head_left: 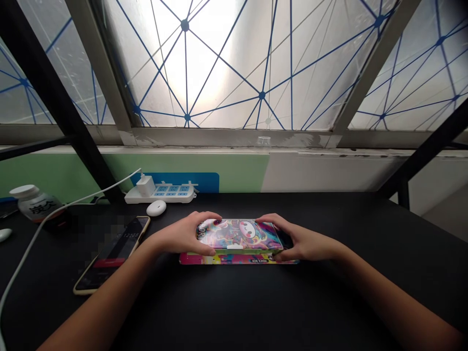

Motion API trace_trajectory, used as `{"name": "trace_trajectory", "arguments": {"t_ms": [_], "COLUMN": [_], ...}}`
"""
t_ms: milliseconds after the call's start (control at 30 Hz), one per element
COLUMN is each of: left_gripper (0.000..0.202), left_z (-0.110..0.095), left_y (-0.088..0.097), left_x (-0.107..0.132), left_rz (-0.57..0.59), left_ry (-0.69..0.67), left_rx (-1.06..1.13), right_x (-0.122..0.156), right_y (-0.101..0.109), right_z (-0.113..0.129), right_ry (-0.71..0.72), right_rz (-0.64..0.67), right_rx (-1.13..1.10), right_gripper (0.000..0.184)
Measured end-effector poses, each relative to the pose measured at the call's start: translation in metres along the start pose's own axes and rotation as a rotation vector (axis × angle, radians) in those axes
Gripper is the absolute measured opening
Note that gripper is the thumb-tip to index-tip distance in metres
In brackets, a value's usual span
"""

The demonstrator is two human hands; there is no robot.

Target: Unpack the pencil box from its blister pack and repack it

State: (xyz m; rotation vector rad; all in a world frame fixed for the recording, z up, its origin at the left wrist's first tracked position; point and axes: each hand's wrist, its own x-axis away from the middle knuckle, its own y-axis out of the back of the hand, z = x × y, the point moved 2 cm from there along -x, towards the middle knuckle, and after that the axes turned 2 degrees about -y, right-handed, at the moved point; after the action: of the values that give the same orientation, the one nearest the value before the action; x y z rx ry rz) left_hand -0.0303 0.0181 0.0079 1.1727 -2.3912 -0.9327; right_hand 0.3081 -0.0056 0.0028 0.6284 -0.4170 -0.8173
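A colourful pencil box (234,234) with a cartoon face on its lid lies at the middle of the black desk (234,307). Its white clasp (234,247) faces me. My left hand (193,234) grips its left end, thumb at the front edge and fingers over the far edge. Around the right end my right hand (292,236) is closed in the same way. Beneath the box is a flat, bright piece of packaging (241,260) printed "PENCIL BOX", which juts out at the front. The lid looks shut. My palms hide both ends of the box.
To the left lies a phone (113,253) with its screen lit, close to my left forearm. Behind it are a white earbud case (156,208) and a power strip (164,195) with a plugged-in charger. A white cable (47,217) runs past a white jar (36,202). Black frame posts flank the desk.
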Motion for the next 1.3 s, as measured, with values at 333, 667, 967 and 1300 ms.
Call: {"name": "trace_trajectory", "arguments": {"t_ms": [333, 667, 967, 1300], "left_gripper": [0.079, 0.088, 0.101, 0.039], "left_z": [-0.010, -0.039, -0.050, -0.063], "left_y": [-0.007, -0.025, -0.035, -0.027], "left_x": [0.000, 0.003, 0.003, 0.007], "left_rz": [-0.027, -0.253, -0.301, -0.357], "left_ry": [-0.068, -0.292, -0.385, -0.320], "left_rx": [-0.143, -0.699, -0.944, -0.906], "right_x": [0.001, -0.006, 0.000, 0.005], "right_y": [-0.012, -0.021, -0.019, -0.040], "right_z": [0.008, 0.019, 0.034, 0.053], "right_ry": [-0.026, 0.141, 0.222, 0.224], "right_rz": [-0.130, -0.546, -0.691, -0.689], "right_rx": [0.195, 0.646, 0.791, 0.917], "right_gripper": [0.079, 0.083, 0.077, 0.045]}}
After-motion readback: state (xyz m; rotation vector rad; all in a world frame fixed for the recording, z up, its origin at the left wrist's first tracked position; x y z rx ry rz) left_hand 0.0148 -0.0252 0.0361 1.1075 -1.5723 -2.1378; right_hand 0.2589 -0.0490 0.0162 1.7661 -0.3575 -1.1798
